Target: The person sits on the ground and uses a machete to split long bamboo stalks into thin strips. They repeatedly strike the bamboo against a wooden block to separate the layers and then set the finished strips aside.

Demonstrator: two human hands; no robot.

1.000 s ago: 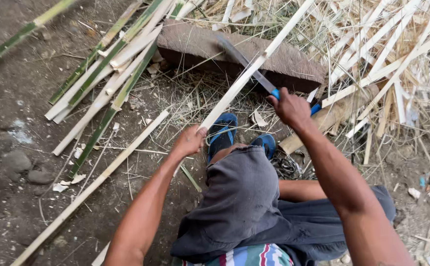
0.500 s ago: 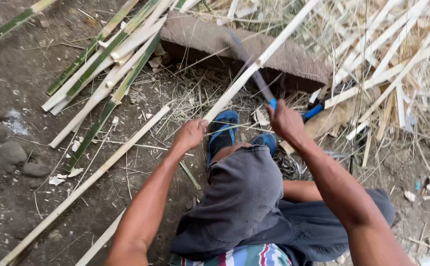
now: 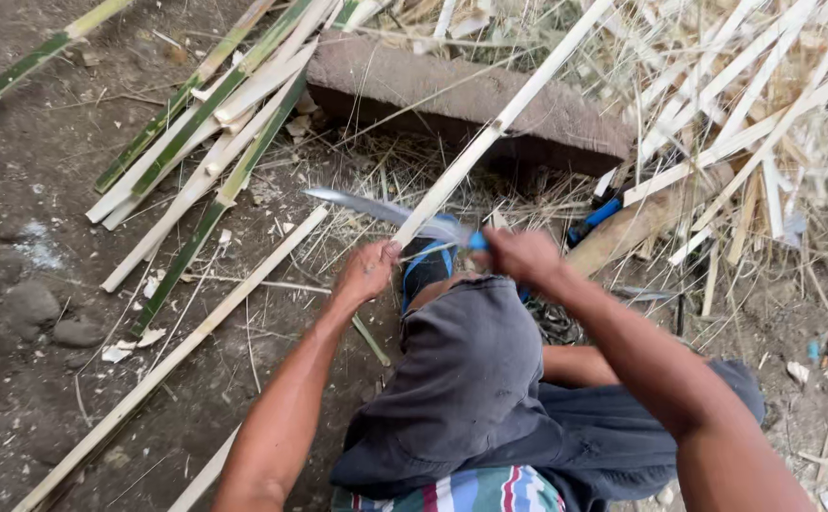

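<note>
Seen from my remote feed off the head camera: the left hand (image 3: 364, 273) is clamped on a long, pale split bamboo strip (image 3: 504, 118) near its lower end. The strip's long axis runs diagonally, its far end pointing up and to the right past the top edge of the frame, lying across a flat brown stone slab (image 3: 461, 100). The right hand (image 3: 520, 254) is closed around the blue handle of a curved steel knife (image 3: 381, 209). The blade lies nearly level, tip pointing left, crossing the strip just above the left hand; motion blur keeps me from telling whether edge and bamboo touch.

Both hands sit close together over the raised knee in grey trousers (image 3: 466, 379), above a foot in a blue sandal (image 3: 423, 270).

Compared with the picture from 0.5 s ago, the knife has swung down: then the blade pointed up and away toward the slab, now it lies crosswise and lower. The right hand has dropped nearer the left. The left hand's grip and the strip's direction look unchanged.

Green-and-pale bamboo slats (image 3: 205, 142) lie fanned on the dirt to the left, thin pale splints (image 3: 755, 104) piled to the right.
</note>
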